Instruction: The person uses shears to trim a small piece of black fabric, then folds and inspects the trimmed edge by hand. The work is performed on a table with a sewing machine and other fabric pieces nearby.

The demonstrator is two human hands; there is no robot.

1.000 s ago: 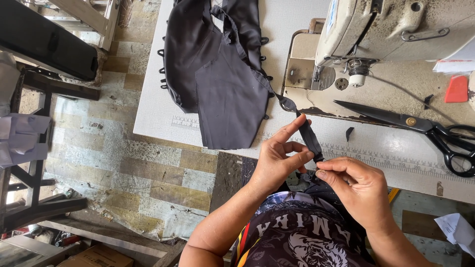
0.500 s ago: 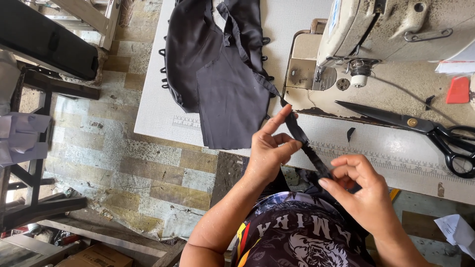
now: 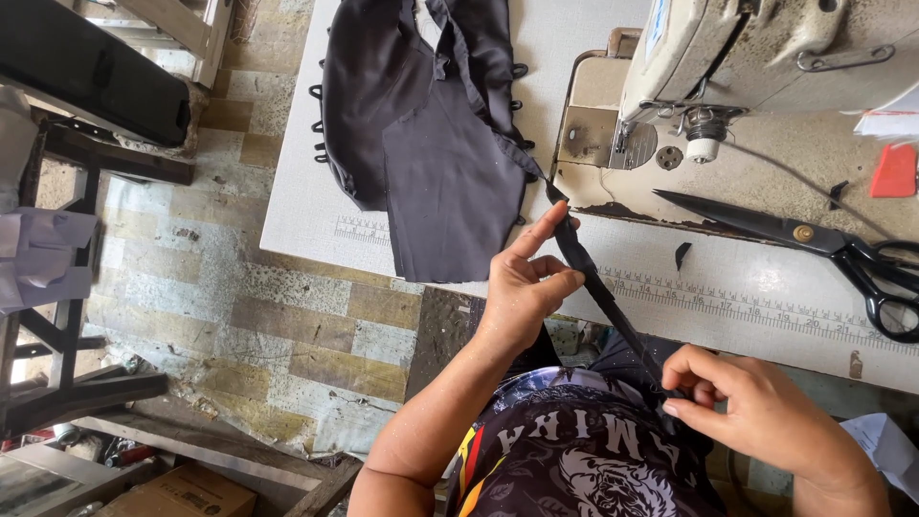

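One black fabric strip (image 3: 601,292) is pinched at its upper end by the left hand (image 3: 522,287), closed on it mid-frame, and at its lower end by the right hand (image 3: 756,416), closed at lower right; that end is hidden behind fingers. One dark garment (image 3: 431,144) is cut off at the top edge. One pair of scissors (image 3: 814,244) and one sewing machine (image 3: 766,67) are partly cropped, right.

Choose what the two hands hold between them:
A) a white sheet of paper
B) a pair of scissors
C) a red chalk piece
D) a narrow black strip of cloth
D: the left hand pinches the black strip near the table edge and the right hand grips its lower end; the scissors lie untouched on the table.
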